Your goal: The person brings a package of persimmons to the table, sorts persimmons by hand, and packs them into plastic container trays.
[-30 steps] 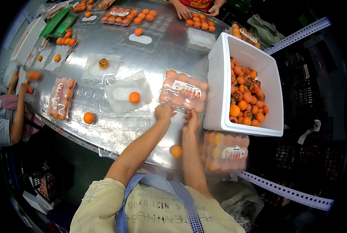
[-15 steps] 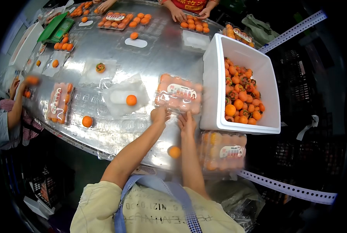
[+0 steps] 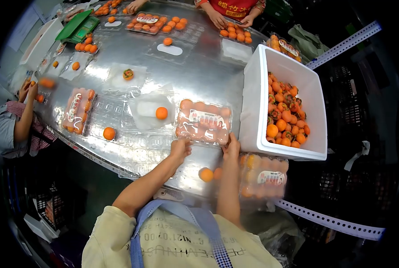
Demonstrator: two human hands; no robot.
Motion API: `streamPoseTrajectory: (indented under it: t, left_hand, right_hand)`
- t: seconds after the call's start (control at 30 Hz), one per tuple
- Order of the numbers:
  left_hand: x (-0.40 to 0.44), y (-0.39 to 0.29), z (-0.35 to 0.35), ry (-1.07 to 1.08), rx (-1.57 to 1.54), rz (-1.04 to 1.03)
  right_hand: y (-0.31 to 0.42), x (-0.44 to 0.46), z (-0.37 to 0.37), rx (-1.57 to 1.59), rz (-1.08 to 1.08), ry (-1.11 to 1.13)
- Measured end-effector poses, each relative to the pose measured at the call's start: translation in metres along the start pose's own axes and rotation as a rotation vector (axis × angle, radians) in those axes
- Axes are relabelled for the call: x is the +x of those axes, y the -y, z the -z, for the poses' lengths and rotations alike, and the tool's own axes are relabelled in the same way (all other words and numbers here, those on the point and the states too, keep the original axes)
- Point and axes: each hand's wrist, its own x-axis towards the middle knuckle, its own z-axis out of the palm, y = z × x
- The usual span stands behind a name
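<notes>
A clear plastic box of orange fruit with a white label (image 3: 204,121) lies on the metal table in front of me. My left hand (image 3: 180,149) is at its near left corner, fingers curled against the edge. At the near right corner, my right hand (image 3: 231,146) has its fingers closed on the box's side. Two loose orange fruits (image 3: 205,174) lie between my forearms, one partly behind my right wrist. Left of the box, an orange fruit (image 3: 161,113) sits on a white sheet (image 3: 142,117).
A white foam box (image 3: 251,102) of fruit stands at the right, with another packed box (image 3: 264,177) nearer me. Left are a packed box (image 3: 78,110), empty trays (image 3: 139,154) and a green scale (image 3: 79,27). Co-workers' hands (image 3: 218,19) are across the table and at far left.
The labelled box has come nearer and turned straighter. My right hand has moved from the near edge to its right corner. A second loose fruit shows by my right wrist.
</notes>
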Motion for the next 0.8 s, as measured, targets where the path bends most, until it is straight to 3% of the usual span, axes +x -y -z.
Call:
streamPoseTrajectory:
  t: [0.03,0.17,0.3,0.4,0.47,0.5,0.57,0.63,0.8]
  left_hand:
    - [0.002,0.000,0.006,0.023,0.026,-0.012]
    - [-0.035,-0.046,0.019,0.302,0.612,0.053]
    - [-0.044,-0.087,0.023,-0.031,0.971,-0.298]
    - [-0.009,-0.078,0.031,-0.278,1.106,-0.841]
    - [0.010,-0.075,0.030,-0.279,1.055,-0.851]
    - [0.014,-0.078,0.028,-0.290,1.082,-0.857]
    - [0.012,-0.082,0.020,-0.308,1.243,-0.815]
    - [0.017,-0.082,0.013,-0.341,1.280,-0.877]
    - [0.006,-0.100,0.004,-0.341,1.304,-0.775]
  right_hand:
    - [0.000,0.003,0.000,-0.004,-0.013,0.002]
    - [0.008,-0.010,-0.006,-0.023,-0.069,0.019]
    - [-0.016,0.009,0.010,0.076,-0.070,0.096]
    - [-0.026,0.003,0.018,0.069,-0.011,0.178]
    - [-0.032,-0.009,0.014,0.006,0.122,0.238]
    - [-0.033,-0.007,0.014,0.120,0.015,0.220]
    - [-0.033,-0.011,0.018,-0.065,0.043,0.125]
    - [-0.044,0.002,0.030,0.031,0.000,0.149]
    - [-0.033,-0.021,0.021,0.092,0.038,0.177]
